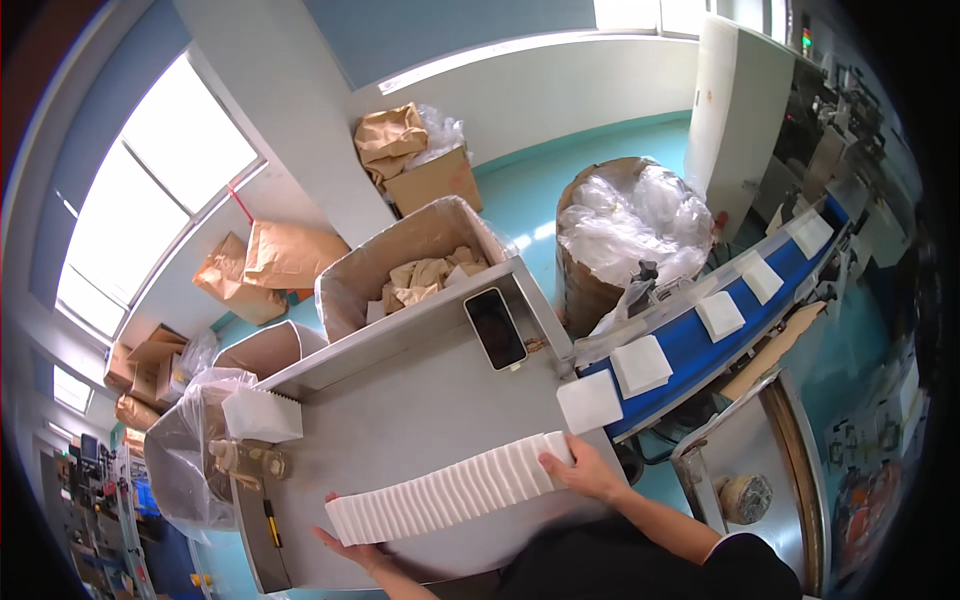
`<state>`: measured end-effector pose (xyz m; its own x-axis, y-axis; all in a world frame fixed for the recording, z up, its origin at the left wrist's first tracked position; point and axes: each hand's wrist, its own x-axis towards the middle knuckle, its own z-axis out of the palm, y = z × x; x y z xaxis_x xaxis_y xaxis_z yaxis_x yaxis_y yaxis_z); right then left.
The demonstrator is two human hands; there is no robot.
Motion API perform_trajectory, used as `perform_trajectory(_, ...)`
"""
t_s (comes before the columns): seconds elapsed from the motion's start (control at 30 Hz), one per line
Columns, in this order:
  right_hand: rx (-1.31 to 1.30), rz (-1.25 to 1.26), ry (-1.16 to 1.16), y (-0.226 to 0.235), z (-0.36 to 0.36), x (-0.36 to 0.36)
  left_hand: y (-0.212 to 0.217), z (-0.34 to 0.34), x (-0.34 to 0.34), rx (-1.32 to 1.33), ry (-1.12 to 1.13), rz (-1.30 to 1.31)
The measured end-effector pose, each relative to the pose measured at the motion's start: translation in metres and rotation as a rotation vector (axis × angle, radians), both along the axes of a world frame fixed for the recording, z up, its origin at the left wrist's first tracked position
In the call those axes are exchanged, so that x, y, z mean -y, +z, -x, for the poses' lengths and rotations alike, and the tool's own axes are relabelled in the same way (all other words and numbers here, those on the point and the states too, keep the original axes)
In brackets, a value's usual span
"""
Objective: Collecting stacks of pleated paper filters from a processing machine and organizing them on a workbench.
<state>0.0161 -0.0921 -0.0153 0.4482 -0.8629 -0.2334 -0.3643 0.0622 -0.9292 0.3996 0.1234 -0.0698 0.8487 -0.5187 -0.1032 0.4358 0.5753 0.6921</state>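
Note:
A long row of white folded paper napkins (450,492), pressed together on edge, spans the space between my two hands just above the metal table (380,430). My left hand (352,550) supports the row's left end, its fingers partly hidden behind the napkins. At the right end, my right hand (588,470) grips the row with the thumb on the near side. One flat white napkin stack (589,401) lies where the blue conveyor belt (690,352) meets the table, close to my right hand. Several similar white stacks sit spaced along the belt.
A phone (495,328) lies near the table's far edge. At the left are another white stack (262,414), a clear bottle-like container (240,460) and a yellow-black cutter (271,523). Beyond stand a lined carton (345,290) and a plastic-filled drum (585,285). A metal cart (700,460) stands right.

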Motion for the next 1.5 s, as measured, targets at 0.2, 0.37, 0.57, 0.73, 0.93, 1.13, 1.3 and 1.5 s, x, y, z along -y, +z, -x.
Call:
perform_trajectory(0.2, 0.418, -0.669, -0.124, -0.047, 0.011, -0.005, -0.009, -0.002, 0.003, -0.116, 0.044, 0.122)
perform_trajectory(0.37, 0.283, -0.832, -0.013, -0.052, 0.04, -0.004, -0.01, -0.007, 0.001, -0.109, -0.09, 0.163)
perform_trajectory(0.57, 0.208, -0.286, -0.181, -0.038, 0.015, 0.003, 0.0, 0.012, 0.016, -0.082, -0.28, 0.086)
perform_trajectory(0.73, 0.153, -0.232, -0.055, -0.016, -0.001, 0.002, 0.003, 0.017, 0.018, -0.096, -0.296, 0.151)
perform_trajectory(0.93, 0.534, -0.836, -0.247, -0.039, 0.021, 0.006, 0.006, 0.024, 0.023, -0.091, -0.224, 0.121)
perform_trajectory(1.13, 0.232, -0.618, 0.084, -0.036, 0.028, 0.014, -0.003, 0.027, 0.023, -0.103, -0.183, 0.105)
perform_trajectory(1.3, 0.359, -0.401, -0.106, -0.04, 0.013, 0.016, -0.004, 0.032, 0.027, -0.084, -0.18, 0.131)
perform_trajectory(1.5, 0.26, -0.489, -0.019, -0.026, 0.02, 0.011, -0.003, 0.035, 0.026, -0.162, -0.13, 0.15)
